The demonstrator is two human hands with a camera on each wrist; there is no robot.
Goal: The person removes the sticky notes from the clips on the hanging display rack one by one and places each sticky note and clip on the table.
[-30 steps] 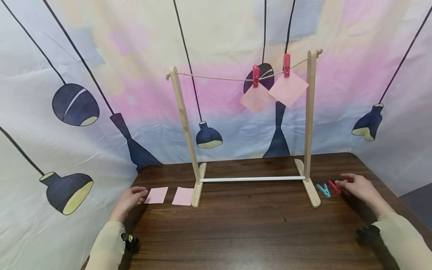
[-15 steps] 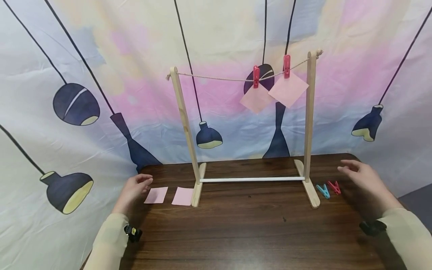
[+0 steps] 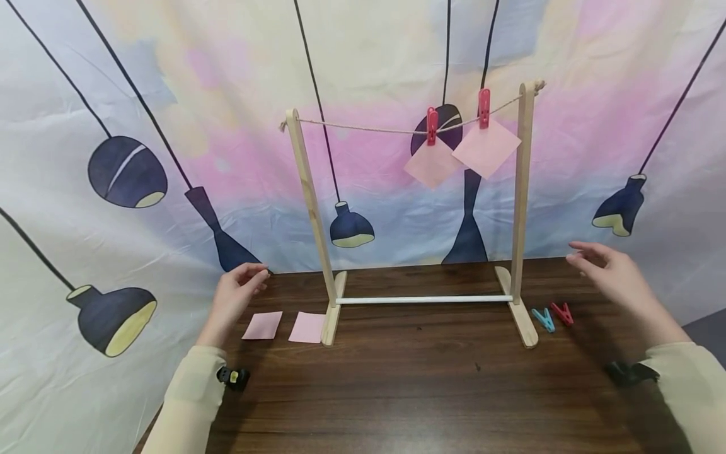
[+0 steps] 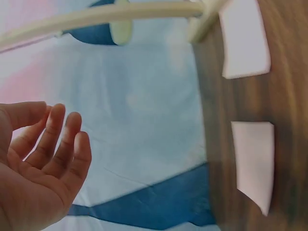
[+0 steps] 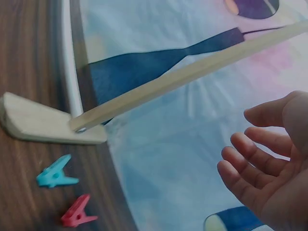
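My left hand (image 3: 241, 291) hovers over the table's left side, above two pink paper squares; its fingers are loosely bent with nothing between them. One paper square (image 3: 263, 326) lies at the left, and the other paper square (image 3: 307, 327) lies against the foot of the wooden stand (image 3: 518, 189). Off the stand's right side my right hand (image 3: 608, 272) is raised, fingers relaxed, holding nothing. Below it a blue clothespin (image 3: 544, 320) and a red clothespin (image 3: 563, 313) lie on the wood. Two red clothespins hold pink papers (image 3: 432, 165) on the string (image 3: 363, 129).
A white rod (image 3: 424, 301) joins the stand's two feet low over the dark wooden table (image 3: 408, 384). Behind the table hangs a cloth (image 3: 386, 63) printed with lamps. Each wrist wears a small black device (image 3: 234, 378).
Both hands have risen: the left up and right from beside the left paper, the right up and away from the red clothespin on the table. Papers and clothespins stay in place.
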